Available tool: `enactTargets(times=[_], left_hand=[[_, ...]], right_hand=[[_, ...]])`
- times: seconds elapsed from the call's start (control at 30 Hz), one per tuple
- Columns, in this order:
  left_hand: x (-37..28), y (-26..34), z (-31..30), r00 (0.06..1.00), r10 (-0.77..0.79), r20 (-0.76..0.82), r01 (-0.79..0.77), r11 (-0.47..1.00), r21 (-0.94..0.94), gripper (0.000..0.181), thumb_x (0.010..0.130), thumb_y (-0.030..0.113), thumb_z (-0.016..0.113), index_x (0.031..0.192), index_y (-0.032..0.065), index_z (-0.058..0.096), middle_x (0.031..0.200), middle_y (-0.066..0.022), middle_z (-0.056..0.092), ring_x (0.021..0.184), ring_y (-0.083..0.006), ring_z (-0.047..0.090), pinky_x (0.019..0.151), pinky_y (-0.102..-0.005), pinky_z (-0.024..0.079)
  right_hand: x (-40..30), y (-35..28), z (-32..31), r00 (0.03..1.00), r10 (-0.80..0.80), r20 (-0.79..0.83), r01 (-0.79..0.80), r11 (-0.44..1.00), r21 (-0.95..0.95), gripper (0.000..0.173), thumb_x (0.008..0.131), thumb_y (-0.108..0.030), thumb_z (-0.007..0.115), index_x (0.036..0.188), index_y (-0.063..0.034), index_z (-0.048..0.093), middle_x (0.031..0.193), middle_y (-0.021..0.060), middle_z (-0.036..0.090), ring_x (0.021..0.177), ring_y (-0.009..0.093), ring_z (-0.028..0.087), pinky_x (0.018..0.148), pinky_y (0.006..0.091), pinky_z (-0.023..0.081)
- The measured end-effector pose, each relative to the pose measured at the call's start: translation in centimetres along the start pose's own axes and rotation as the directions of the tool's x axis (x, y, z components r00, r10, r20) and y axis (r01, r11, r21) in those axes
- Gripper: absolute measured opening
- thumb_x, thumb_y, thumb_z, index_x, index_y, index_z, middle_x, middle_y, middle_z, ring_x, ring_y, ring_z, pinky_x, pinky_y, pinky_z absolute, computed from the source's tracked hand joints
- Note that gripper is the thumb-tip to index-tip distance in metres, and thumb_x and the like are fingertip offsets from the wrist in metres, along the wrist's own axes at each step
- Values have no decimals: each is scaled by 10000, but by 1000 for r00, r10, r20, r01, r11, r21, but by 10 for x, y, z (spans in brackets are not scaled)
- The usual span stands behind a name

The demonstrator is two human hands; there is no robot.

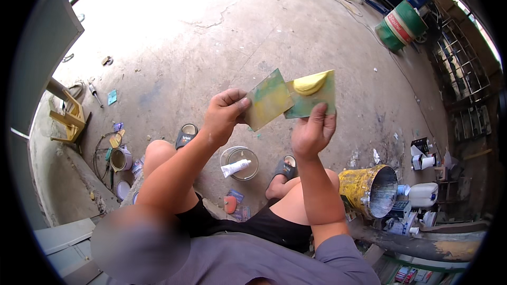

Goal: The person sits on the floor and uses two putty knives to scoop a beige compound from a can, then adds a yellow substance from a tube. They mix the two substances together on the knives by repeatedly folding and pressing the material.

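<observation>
My left hand grips a thin, stained flat spreader by its left edge, thumb on top. In my right hand is a second flat spreader, green and translucent, pinched at its lower edge. A thick mound of yellow paste lies along the upper edge of that spreader. The two spreaders meet or overlap at their inner edges. On the floor below, between my feet, a white tube rests on the lid of a round can.
A yellow, paint-stained bucket lies tipped at my right, near a white plastic jug. To the left stand a small yellow stool and an open can. A green drum is farther off at the upper right.
</observation>
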State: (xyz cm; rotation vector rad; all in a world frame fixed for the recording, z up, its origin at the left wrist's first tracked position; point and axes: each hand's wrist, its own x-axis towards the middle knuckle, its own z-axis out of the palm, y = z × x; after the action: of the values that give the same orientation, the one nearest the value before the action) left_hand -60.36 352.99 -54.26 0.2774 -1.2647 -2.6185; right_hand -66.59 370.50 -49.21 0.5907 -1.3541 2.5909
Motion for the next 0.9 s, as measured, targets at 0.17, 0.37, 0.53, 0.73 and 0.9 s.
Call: enactTargets(times=[0.17, 0.37, 0.53, 0.73, 0.9], left_hand=[[0, 8, 2, 995, 60, -84, -67, 994, -89, 203, 987, 108, 622, 1118, -45, 640, 977, -105, 705, 811, -196, 700, 712, -360, 611], [-5, -6, 16, 822, 569, -25, -455, 681, 574, 135, 922, -66, 601, 1014, -32, 694, 843, -63, 705, 771, -123, 653, 721, -267, 537], [-6, -5, 13, 745, 666, -16, -558, 636, 533, 156, 898, -101, 602, 1009, -37, 692, 862, -91, 735, 805, -124, 681, 742, -261, 536], [-10, 3, 16, 723, 689, 51, -570, 553, 609, 159, 907, -102, 590, 1008, -35, 694, 851, -94, 723, 787, -123, 665, 726, -266, 525], [-8, -4, 10, 781, 621, 64, -556, 646, 522, 160, 923, -91, 583, 1033, -38, 688, 871, -88, 723, 811, -115, 662, 757, -258, 529]], right_hand=[[-15, 30, -17, 957, 120, 265, 88, 748, -658, 322, 1057, -228, 516, 1160, 54, 633, 876, 111, 705, 786, 151, 652, 719, 313, 513], [-13, 25, -13, 934, -205, 291, 354, 624, -697, 222, 1021, -139, 559, 1060, 69, 626, 773, 146, 664, 652, 242, 633, 608, 363, 487], [-41, 54, -1, 815, -80, 574, 531, 499, -685, 186, 998, -117, 591, 1035, 60, 635, 821, 243, 622, 700, 334, 639, 617, 390, 489], [-18, 17, -4, 966, -124, 226, 246, 702, -668, 157, 980, -72, 576, 1037, 68, 618, 769, 200, 636, 609, 361, 607, 528, 453, 434], [-33, 47, 0, 839, -140, 526, 510, 541, -669, 166, 999, -105, 565, 1030, 42, 634, 678, 161, 613, 571, 343, 604, 510, 413, 426]])
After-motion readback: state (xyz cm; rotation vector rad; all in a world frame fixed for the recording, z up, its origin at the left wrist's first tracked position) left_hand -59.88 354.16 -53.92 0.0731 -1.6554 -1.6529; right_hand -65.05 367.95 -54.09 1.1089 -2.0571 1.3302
